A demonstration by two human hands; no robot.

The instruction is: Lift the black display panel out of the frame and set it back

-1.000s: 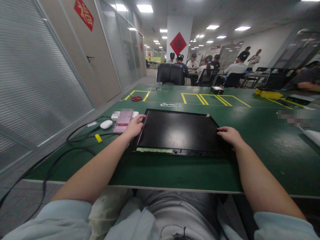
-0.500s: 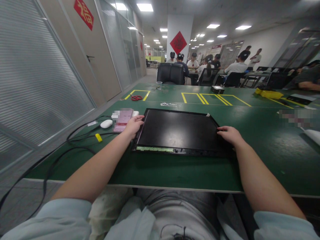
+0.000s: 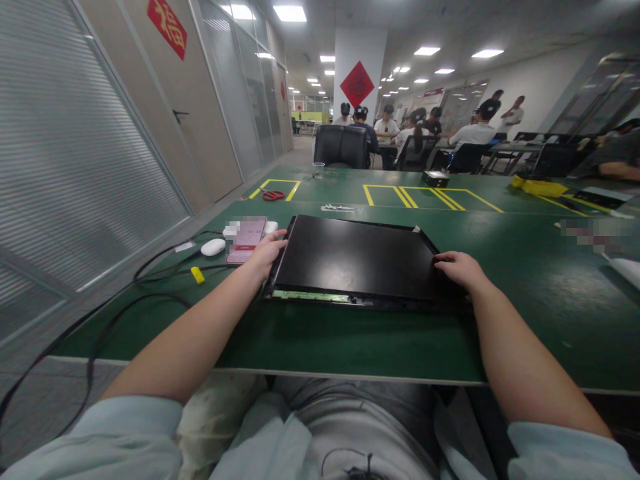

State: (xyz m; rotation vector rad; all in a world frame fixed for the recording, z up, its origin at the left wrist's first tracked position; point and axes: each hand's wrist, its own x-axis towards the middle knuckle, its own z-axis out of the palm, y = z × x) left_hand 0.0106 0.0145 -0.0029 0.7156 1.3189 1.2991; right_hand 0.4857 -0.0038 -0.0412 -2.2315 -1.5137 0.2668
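Observation:
A black LCD panel (image 3: 357, 257) lies in a shallow black frame (image 3: 425, 235) on the table in front of me, its dark face up. Along its near edge runs a green circuit strip (image 3: 310, 295). My left hand (image 3: 270, 253) grips the panel at its left edge, which sits slightly raised; the thumb is hidden. On the opposite side, the fingers of my right hand (image 3: 457, 268) are bent together over the right edge of the panel and frame. A small pale tab (image 3: 417, 229) shows at the far right corner.
Left of the panel are a phone (image 3: 246, 239), a white mouse (image 3: 213, 247), a yellow piece (image 3: 197, 275) and black cables (image 3: 150, 301). Farther back lie red-handled scissors (image 3: 273, 195), a silver tool (image 3: 338, 209), a plastic cup (image 3: 319, 170) and a small box (image 3: 435, 179). People sit beyond.
The panel's left side has risen slightly and shifted a little within the frame, hiding the thin strip seen along that edge before. Both hands stay in nearly the same places.

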